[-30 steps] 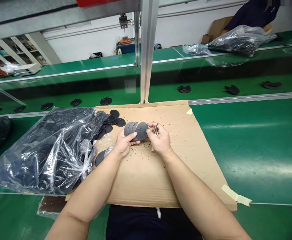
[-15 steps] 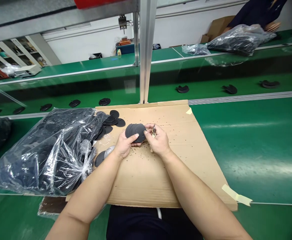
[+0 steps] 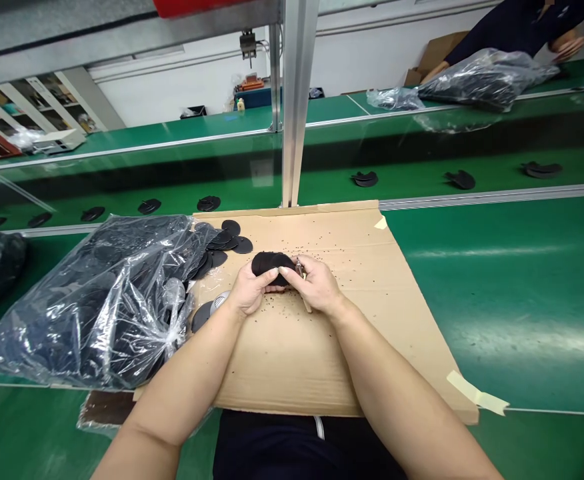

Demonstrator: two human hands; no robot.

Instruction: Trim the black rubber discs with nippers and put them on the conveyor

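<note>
Over the cardboard sheet, both hands hold a stack of round black discs (image 3: 273, 267). My left hand (image 3: 250, 288) is closed round the left side, its thumb on the front and fingers beneath. My right hand (image 3: 319, 285) is closed at the right side, thumb pressed on the face close to the left thumb. A small metal hand tool (image 3: 301, 269) is tucked in the right fingers; its handle pokes out below, and its exact kind is partly hidden. More loose black discs (image 3: 231, 241) lie left of the hands. A grey round piece (image 3: 219, 302) lies by my left wrist.
A clear plastic bag (image 3: 87, 307) full of black discs fills the left. Tiny black bits dot the cardboard (image 3: 292, 373). Behind, black pieces (image 3: 365, 179) lie spaced along a green belt (image 3: 407, 167). A metal post (image 3: 297, 100) rises ahead. Another person's hand (image 3: 568, 47) shows far right.
The stack has tilted, so its face looks darker and flatter. My right hand has shifted slightly left, thumb further onto the disc, and the tool has turned in its fingers.
</note>
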